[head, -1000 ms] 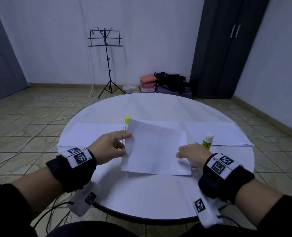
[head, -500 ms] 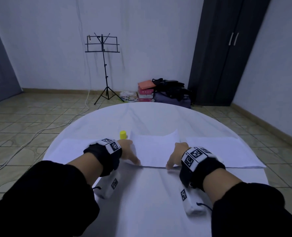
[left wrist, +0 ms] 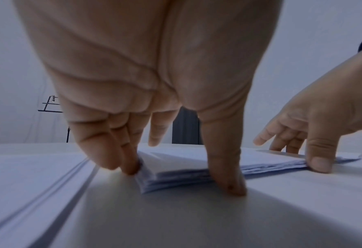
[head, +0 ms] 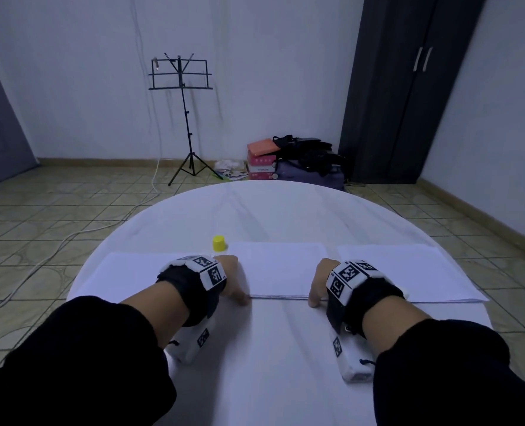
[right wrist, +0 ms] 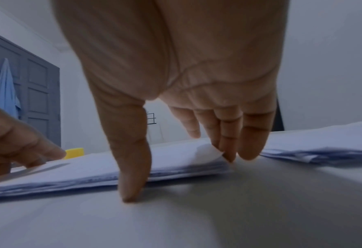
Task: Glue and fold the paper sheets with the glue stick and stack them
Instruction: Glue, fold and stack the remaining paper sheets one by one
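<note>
So my left hand (head: 228, 279) and right hand (head: 318, 282) square the middle stack of folded white paper sheets (head: 278, 269), straight fingers touching its corners, gripping nothing. By my judgement several sheets are done, while flat white paper piles at frame left (head: 132, 272) and right (head: 415, 269) look left to do.

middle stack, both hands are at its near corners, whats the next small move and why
Probably lift both hands away: the middle stack already lies flat with its near edge even, the left hand and right hand only squaring its corners.

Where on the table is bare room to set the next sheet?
Bare table lies near, between the forearms, and far beyond the middle stack. The paper row is crowded: left pile, yellow cap, right pile.
</note>
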Action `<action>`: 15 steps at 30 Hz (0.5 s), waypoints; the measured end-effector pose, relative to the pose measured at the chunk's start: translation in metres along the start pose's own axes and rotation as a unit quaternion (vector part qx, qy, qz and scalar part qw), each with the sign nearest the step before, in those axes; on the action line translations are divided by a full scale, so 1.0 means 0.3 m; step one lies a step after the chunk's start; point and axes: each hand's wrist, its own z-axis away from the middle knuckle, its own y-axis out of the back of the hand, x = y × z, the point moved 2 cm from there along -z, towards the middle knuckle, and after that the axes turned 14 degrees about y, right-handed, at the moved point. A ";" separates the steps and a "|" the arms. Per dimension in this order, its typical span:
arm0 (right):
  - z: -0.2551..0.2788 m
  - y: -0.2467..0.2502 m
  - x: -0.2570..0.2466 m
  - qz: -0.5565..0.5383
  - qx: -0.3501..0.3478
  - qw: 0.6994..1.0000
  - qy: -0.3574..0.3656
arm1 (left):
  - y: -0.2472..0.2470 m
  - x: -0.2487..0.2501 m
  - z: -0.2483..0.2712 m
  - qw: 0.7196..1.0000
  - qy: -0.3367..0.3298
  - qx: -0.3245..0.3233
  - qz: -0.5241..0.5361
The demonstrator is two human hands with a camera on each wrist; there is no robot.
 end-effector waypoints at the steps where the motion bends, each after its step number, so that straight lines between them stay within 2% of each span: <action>1: 0.009 -0.004 -0.007 0.009 -0.003 1.000 -0.003 | 0.001 0.001 0.008 1.000 0.001 0.005 -0.002; 7: 0.095 -0.047 -0.027 0.044 0.040 0.998 0.009 | -0.011 0.025 0.090 0.998 0.014 0.044 -0.038; 11: 0.164 -0.090 -0.021 0.030 -0.047 0.997 0.051 | -0.012 0.083 0.166 0.995 -0.025 0.077 -0.054; 13: 0.206 -0.108 0.009 0.032 -0.056 0.994 0.087 | -0.011 0.136 0.199 0.995 -0.048 0.074 -0.052; 15: 0.259 -0.119 0.066 0.090 -0.066 0.989 0.100 | -0.013 0.200 0.230 0.995 -0.068 0.059 -0.047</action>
